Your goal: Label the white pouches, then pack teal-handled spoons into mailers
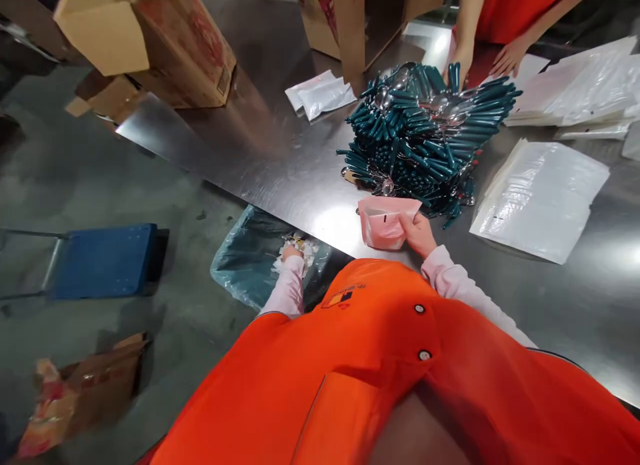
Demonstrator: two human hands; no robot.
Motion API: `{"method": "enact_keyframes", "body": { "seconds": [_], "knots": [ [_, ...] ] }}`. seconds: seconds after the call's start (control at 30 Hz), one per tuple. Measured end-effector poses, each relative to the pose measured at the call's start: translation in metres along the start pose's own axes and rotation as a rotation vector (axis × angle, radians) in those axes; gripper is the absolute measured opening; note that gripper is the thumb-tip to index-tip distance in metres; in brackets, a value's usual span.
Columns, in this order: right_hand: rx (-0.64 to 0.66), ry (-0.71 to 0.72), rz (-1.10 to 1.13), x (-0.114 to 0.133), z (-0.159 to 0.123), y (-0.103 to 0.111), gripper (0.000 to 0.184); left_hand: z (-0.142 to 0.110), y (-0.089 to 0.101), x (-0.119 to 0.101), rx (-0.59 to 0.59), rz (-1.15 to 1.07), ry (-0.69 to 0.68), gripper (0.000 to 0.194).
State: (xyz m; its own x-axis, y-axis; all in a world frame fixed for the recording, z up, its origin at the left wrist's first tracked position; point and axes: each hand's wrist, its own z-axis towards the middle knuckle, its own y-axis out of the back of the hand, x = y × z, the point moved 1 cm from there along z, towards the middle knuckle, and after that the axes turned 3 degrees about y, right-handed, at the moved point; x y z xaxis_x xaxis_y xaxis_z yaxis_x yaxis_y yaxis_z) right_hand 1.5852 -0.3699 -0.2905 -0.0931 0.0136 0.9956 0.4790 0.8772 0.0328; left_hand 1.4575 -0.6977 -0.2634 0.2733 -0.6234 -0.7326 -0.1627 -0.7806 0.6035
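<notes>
My right hand [419, 234] pinches the right edge of a pale plastic pouch [383, 233], which looks pinkish and has a small black mark. The pouch is at the near edge of the steel table, just in front of a large heap of dark green-handled cutlery [420, 131] with spoon heads showing. My left hand [293, 252] reaches down into a bin [235, 265] lined with a bluish plastic bag. White and yellowish scraps [305, 249] lie around it, and its fingers are hidden from me.
Stacks of flat white pouches [543, 195] lie on the right of the steel table [240, 155]. Two packets [323, 97] and open cartons [180, 48] stand further back. Across the heap, a co-worker's hands [510, 57] touch the cutlery area. A blue trolley [107, 261] is on the floor.
</notes>
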Motion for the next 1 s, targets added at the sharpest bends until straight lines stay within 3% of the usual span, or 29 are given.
{"method": "enact_keyframes", "body": {
  "seconds": [0.1,0.2,0.3,0.43,0.57,0.67,0.77,0.87,0.93,1.0],
  "knots": [
    [0.004,0.027,-0.027,0.002,-0.002,0.002,0.068,0.006,-0.047,-0.025,0.147,-0.118,-0.039,0.021],
    [0.014,0.07,-0.136,0.006,-0.002,0.009,0.06,0.012,-0.089,-0.066,0.531,-0.364,-0.323,0.041],
    [0.049,0.181,-0.264,0.016,0.001,0.019,0.048,0.013,-0.108,-0.095,0.706,-0.422,-0.531,0.038],
    [0.113,0.301,-0.258,0.037,0.01,0.03,0.03,0.017,-0.108,-0.104,0.749,-0.454,-0.57,0.033],
    [0.174,0.231,-0.224,0.05,0.021,0.038,0.021,0.028,-0.103,-0.106,0.744,-0.431,-0.505,0.014],
    [0.248,0.208,-0.241,0.055,0.028,0.045,0.018,0.031,-0.099,-0.111,0.762,-0.37,-0.548,0.016],
    [0.282,0.196,-0.263,0.053,0.032,0.048,0.021,0.027,-0.097,-0.116,0.724,-0.327,-0.617,0.013],
    [0.159,0.179,-0.285,0.043,0.036,0.042,0.027,0.021,-0.101,-0.116,0.617,-0.322,-0.662,0.01],
    [0.069,0.153,-0.241,0.035,0.035,0.036,0.041,0.019,-0.106,-0.111,0.587,-0.37,-0.625,0.018],
    [0.074,0.112,-0.145,0.027,0.03,0.028,0.058,0.019,-0.112,-0.103,0.613,-0.471,-0.514,0.042]
  ]
}}
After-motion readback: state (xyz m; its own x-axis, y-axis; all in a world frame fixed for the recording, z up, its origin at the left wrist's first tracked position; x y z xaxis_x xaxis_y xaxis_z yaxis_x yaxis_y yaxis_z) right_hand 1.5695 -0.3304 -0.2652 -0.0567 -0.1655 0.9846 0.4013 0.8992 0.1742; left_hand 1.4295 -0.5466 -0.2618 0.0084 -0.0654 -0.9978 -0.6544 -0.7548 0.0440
